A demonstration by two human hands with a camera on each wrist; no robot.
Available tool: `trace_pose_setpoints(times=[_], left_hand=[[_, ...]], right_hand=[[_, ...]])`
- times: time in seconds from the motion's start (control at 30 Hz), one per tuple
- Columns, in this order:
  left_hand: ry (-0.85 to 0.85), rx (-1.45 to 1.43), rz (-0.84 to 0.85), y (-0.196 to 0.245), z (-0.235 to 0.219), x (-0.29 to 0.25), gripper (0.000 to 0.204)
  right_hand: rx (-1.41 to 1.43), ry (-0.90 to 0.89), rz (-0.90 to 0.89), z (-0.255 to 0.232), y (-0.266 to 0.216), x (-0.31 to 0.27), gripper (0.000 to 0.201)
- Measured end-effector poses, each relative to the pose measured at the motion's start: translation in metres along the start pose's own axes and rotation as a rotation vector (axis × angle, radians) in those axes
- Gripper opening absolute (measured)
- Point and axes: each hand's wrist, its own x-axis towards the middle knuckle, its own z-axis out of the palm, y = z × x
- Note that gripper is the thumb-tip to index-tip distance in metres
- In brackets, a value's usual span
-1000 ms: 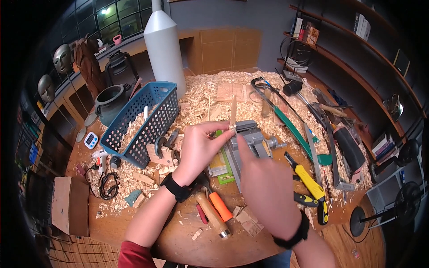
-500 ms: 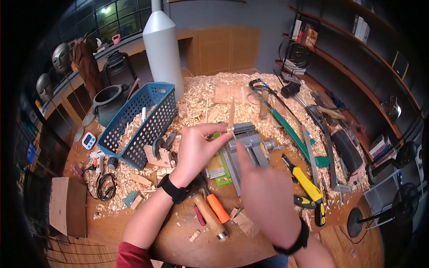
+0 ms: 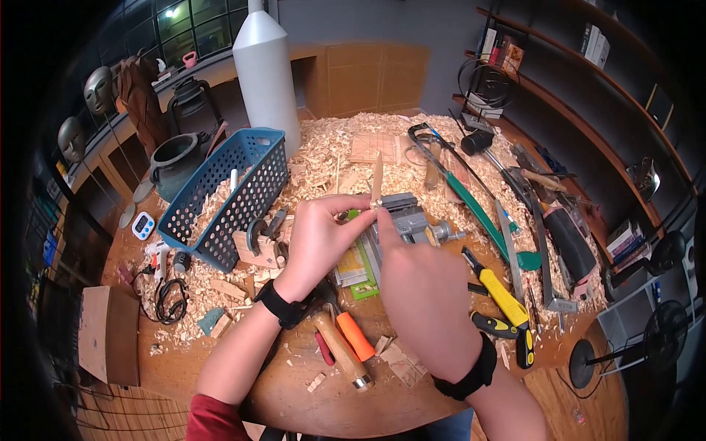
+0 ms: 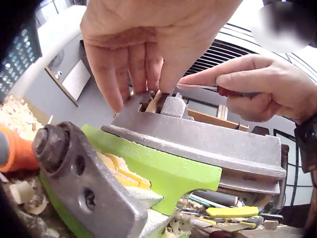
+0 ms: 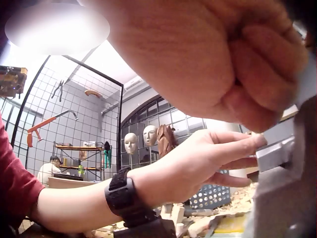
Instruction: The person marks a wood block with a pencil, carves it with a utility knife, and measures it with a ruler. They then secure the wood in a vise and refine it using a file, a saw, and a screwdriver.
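Note:
A slim, pointed piece of wood [image 3: 377, 176] stands out from the jaws of a grey metal vise [image 3: 404, 214]. My left hand [image 3: 323, 234] reaches over the vise, thumb and fingers pinching the wood near its base. From the right, my right hand [image 3: 426, 294] grips a small knife with a dark red handle [image 4: 240, 93], index finger stretched along it. Its thin blade [image 4: 198, 87] points at the left thumb and the wood in the left wrist view. The head view has the knife hidden behind the right hand.
Wood shavings [image 3: 323, 147] cover much of the table. A blue basket [image 3: 220, 198] stands left of the vise. To the right lie a green-handled saw [image 3: 478, 209] and a yellow utility knife [image 3: 504, 298]. A wooden-handled tool [image 3: 342, 349] and an orange handle [image 3: 356, 335] lie in front.
My right hand first drew slightly back toward me, then pushed forward and left until its index fingertip came up beside the left thumb. The left hand keeps its pinch on the wood.

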Motion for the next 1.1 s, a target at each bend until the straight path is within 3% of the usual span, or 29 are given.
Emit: trace_pose_setpoints(times=[0.07, 0.13, 0.2, 0.27, 0.4, 0.47, 0.67, 0.73, 0.8, 0.9, 1.03, 1.1], left_hand=[[-0.007, 0.004, -0.022, 0.004, -0.001, 0.001, 0.021], [-0.058, -0.012, -0.098, 0.01, -0.005, 0.001, 0.02], [-0.031, 0.001, -0.059, 0.003, -0.003, 0.0, 0.02], [-0.02, 0.014, -0.009, -0.001, 0.0, -0.002, 0.021], [-0.002, -0.006, -0.025, 0.006, -0.001, 0.0, 0.02], [-0.007, -0.024, -0.069, 0.006, -0.003, 0.0, 0.02], [-0.001, -0.031, -0.03, -0.001, 0.0, -0.001, 0.021], [-0.022, -0.03, -0.05, 0.007, -0.002, 0.001, 0.021], [-0.033, -0.027, -0.094, 0.006, -0.005, -0.001, 0.02], [-0.024, 0.008, -0.047, 0.002, -0.002, 0.0, 0.021], [0.002, 0.002, 0.015, 0.0, -0.001, 0.0, 0.021], [-0.046, -0.074, -0.102, 0.006, -0.003, 0.0, 0.021]], right_hand=[[-0.039, 0.018, -0.002, -0.006, -0.003, -0.003, 0.056], [-0.059, -0.169, 0.072, -0.023, -0.008, -0.018, 0.053], [-0.058, -0.177, 0.075, -0.015, -0.007, -0.015, 0.052], [0.01, 0.027, -0.017, -0.004, -0.002, -0.003, 0.056], [-0.041, 0.013, -0.015, -0.011, -0.003, -0.005, 0.056], [-0.06, -0.177, 0.058, -0.026, -0.007, -0.02, 0.053], [-0.093, 0.055, -0.03, -0.001, -0.001, 0.005, 0.05], [-0.042, -0.126, 0.045, -0.018, -0.004, -0.011, 0.051], [-0.056, -0.195, 0.054, -0.024, -0.007, -0.017, 0.052], [-0.021, -0.009, -0.015, -0.001, 0.002, 0.001, 0.053], [-0.067, 0.008, -0.004, -0.01, -0.003, -0.003, 0.052], [-0.083, -0.192, 0.051, -0.027, -0.006, -0.023, 0.05]])
